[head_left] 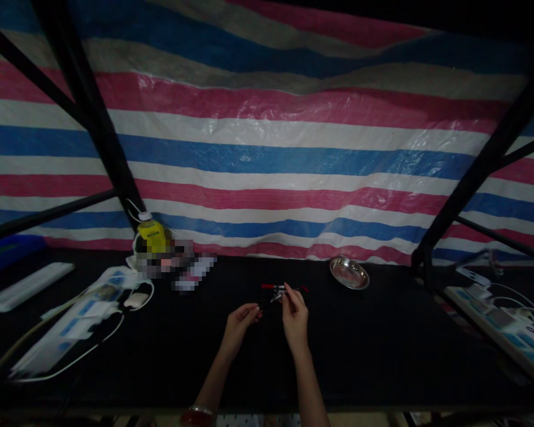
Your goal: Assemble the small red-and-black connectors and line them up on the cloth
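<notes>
Above the middle of the black table, my left hand [241, 320] pinches the dark end of a thin dark rod with a silvery tip [275, 298]. The rod slants up to the right, and its tip meets the fingers of my right hand [295, 317]. That hand is closed in a pinch around the silvery end; the fingertips partly hide it. Just beyond the fingers is a slim red and silver stick-like piece [269, 286]. A small red tip shows to the right of my right hand. Whether the red parts belong together or are held, I cannot tell.
A round metal dish [349, 273] lies at the back right. Power strips with cables [78, 317] are at the left, another power strip [502, 323] at the right. A yellow bottle [152, 234] stands by the left post. Striped sheeting [271, 157] hangs behind the table [374, 356].
</notes>
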### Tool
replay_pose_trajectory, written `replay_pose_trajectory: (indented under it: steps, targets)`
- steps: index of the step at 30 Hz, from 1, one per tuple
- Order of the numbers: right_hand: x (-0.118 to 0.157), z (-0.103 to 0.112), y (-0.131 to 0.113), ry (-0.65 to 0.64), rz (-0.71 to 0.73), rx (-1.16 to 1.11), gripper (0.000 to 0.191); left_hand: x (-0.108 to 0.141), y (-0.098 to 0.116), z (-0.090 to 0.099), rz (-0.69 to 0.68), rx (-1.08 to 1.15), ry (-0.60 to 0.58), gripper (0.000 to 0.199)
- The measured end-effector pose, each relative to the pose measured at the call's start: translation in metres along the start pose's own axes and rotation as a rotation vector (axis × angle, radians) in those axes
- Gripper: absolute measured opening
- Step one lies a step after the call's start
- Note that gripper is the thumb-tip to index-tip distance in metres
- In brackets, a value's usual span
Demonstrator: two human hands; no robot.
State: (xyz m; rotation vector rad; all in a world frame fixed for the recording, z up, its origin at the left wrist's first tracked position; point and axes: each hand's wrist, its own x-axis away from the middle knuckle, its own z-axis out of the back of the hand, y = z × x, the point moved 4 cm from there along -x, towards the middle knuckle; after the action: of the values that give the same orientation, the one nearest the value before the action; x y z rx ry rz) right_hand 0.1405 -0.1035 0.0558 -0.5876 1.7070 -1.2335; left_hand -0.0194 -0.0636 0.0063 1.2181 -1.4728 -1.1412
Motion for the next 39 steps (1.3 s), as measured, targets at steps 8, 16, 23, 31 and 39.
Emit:
replay_pose_trajectory:
  steps: [8, 16, 23, 31, 39]
  targets:
    - [0.001, -0.023, -0.020, -0.208, 0.031, 0.040, 0.037, -0.002, -0.003, 0.001, 0.081, 0.076, -0.016, 0.049]
    - [0.002, -0.029, -0.013, -0.124, -0.056, -0.090, 0.040, -0.004, -0.003, 0.006, 0.141, 0.197, 0.047, 0.031]
    - [-0.007, -0.030, -0.020, -0.122, -0.038, -0.034, 0.026, -0.006, -0.007, 0.008, 0.214, 0.308, 0.090, 0.013]
    - [-0.013, 0.002, -0.004, -0.192, -0.036, 0.177, 0.016, -0.007, -0.001, 0.017, -0.070, 0.011, 0.143, 0.039]
    - [-0.010, 0.027, 0.033, -0.249, 0.006, 0.300, 0.011, -0.002, 0.010, 0.006, -0.350, -0.757, 0.180, 0.024]
